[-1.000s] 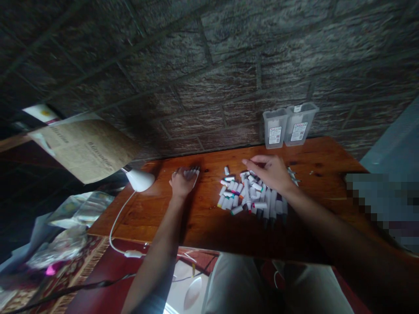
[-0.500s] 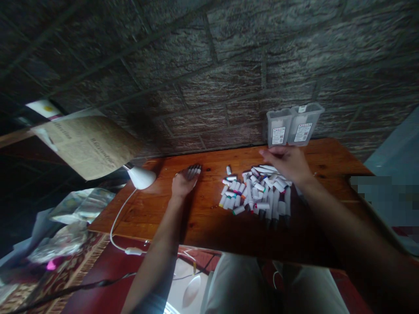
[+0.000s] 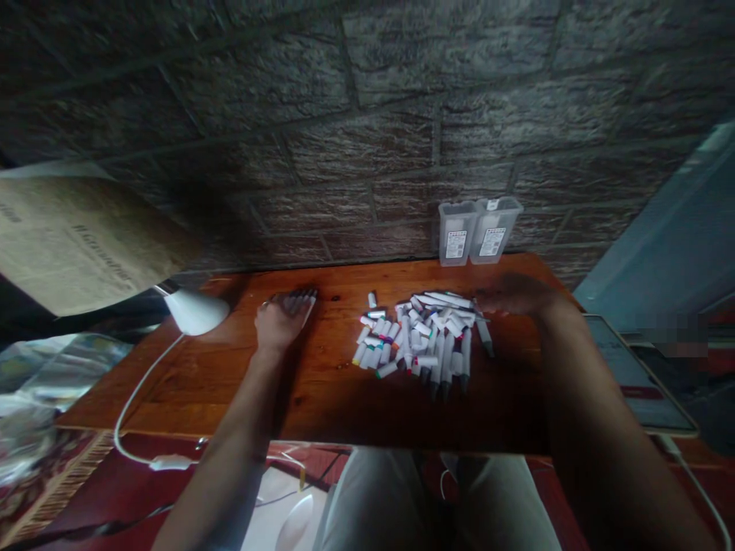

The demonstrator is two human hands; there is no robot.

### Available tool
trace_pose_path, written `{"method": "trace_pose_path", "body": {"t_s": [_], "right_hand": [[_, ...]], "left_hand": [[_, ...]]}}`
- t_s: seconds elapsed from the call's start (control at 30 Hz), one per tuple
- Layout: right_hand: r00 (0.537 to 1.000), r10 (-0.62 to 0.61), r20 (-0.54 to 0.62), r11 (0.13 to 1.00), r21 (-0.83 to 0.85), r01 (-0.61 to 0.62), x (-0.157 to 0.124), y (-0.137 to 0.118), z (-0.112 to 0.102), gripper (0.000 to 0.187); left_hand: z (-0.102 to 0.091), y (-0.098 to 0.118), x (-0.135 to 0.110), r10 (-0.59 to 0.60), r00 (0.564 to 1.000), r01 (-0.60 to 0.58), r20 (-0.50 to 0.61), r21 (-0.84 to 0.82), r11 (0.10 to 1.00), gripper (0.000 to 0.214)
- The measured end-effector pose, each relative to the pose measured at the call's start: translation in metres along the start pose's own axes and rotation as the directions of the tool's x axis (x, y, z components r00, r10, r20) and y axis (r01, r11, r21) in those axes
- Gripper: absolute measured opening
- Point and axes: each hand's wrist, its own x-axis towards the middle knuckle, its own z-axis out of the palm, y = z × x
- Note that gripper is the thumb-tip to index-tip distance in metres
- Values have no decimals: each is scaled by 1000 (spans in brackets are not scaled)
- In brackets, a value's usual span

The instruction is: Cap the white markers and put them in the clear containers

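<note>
A loose pile of white markers and caps point(image 3: 422, 337) with coloured ends lies in the middle of the wooden table. My left hand point(image 3: 279, 325) rests on the tabletop left of the pile. It is closed around several markers point(image 3: 302, 301), whose dark ends point toward the wall. At the pile's right edge is my right hand point(image 3: 514, 295), in shadow and smeared. Its fingertips are close to a marker point(image 3: 485, 337) that lies slightly apart; whether they grip anything cannot be made out. A single white cap point(image 3: 372, 300) sits behind the pile.
Two clear plastic boxes point(image 3: 481, 237) with labels stand at the back against the stone-patterned wall. A lamp with a paper-like shade point(image 3: 86, 237) and white base is on the left. At the right lies a tablet point(image 3: 637, 375) with a white cable.
My view has turned right, bringing the tablet into sight. My right hand has moved from in front of the boxes to the pile's right side. My left hand still holds its markers.
</note>
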Motion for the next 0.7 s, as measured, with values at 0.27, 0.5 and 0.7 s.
{"method": "trace_pose_path", "body": {"t_s": [0.27, 0.5, 0.7], "right_hand": [[996, 62, 57, 992, -113, -55, -3, -17, -7, 17], [989, -115, -91, 984, -148, 101, 5, -30, 21, 11], [991, -136, 3, 976, -173, 134, 10, -25, 28, 11]], "left_hand": [[-1, 42, -21, 354, 910, -396, -214, -207, 895, 29], [4, 56, -29, 437, 884, -467, -168, -256, 846, 26], [5, 56, -30, 441, 885, -465, -148, -275, 841, 27]]}}
